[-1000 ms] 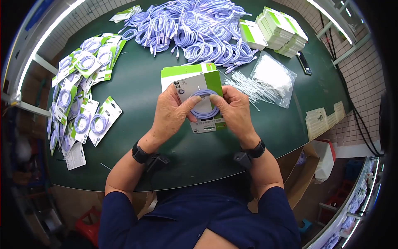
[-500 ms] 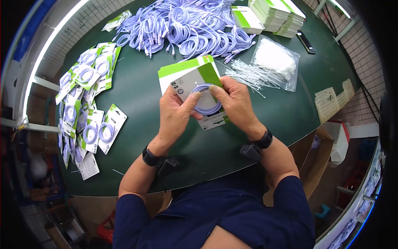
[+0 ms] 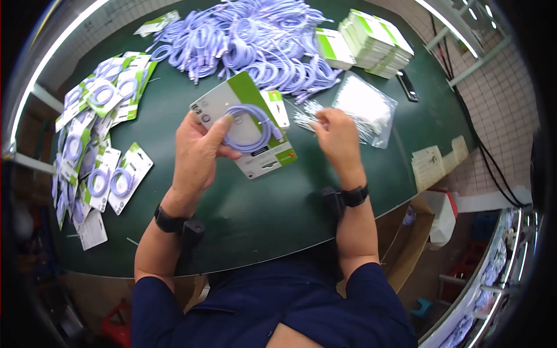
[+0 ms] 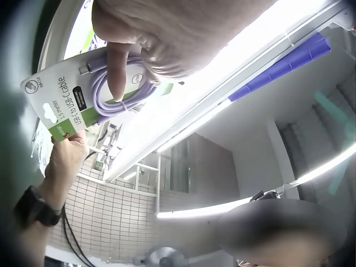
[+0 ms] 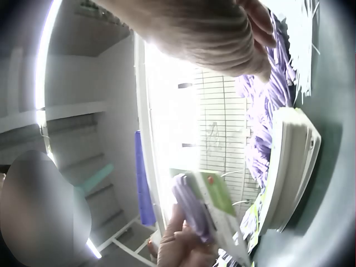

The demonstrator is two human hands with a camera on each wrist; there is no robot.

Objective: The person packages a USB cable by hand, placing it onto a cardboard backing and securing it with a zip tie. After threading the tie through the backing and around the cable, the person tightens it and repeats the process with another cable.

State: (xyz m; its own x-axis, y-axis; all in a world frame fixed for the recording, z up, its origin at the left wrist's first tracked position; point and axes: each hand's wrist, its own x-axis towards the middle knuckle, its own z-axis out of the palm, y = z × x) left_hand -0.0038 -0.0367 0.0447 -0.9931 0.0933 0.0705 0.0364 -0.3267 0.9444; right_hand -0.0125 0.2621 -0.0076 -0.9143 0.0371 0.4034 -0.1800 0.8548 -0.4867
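Observation:
My left hand [image 3: 197,145] holds a grey, white and green packaging card [image 3: 232,93] off the table. Its thumb presses a coiled lilac USB-C cable [image 3: 250,145] against the card's face; in the left wrist view a thin white strip crosses the coil [image 4: 100,97]. My right hand [image 3: 339,139] is at the near left edge of a heap of white cable ties [image 3: 365,129], fingers curled and fingertips among them. I cannot tell whether a tie is pinched. Behind the held card, partly hidden, lies a stack of cards [image 3: 278,110], its edges showing in the right wrist view [image 5: 292,167].
A large pile of lilac cables [image 3: 249,43] covers the back. Carded cables [image 3: 96,133] are heaped at the left. Stacked cards [image 3: 377,43] stand at the back right, near a clear bag of ties [image 3: 368,101], a black-handled tool [image 3: 408,86] and a worn paper sheet [image 3: 429,165].
Both hands were on the card and coil. The right hand has let go and moved right to the ties, while the left has carried the card and cable leftward, away from above the stack.

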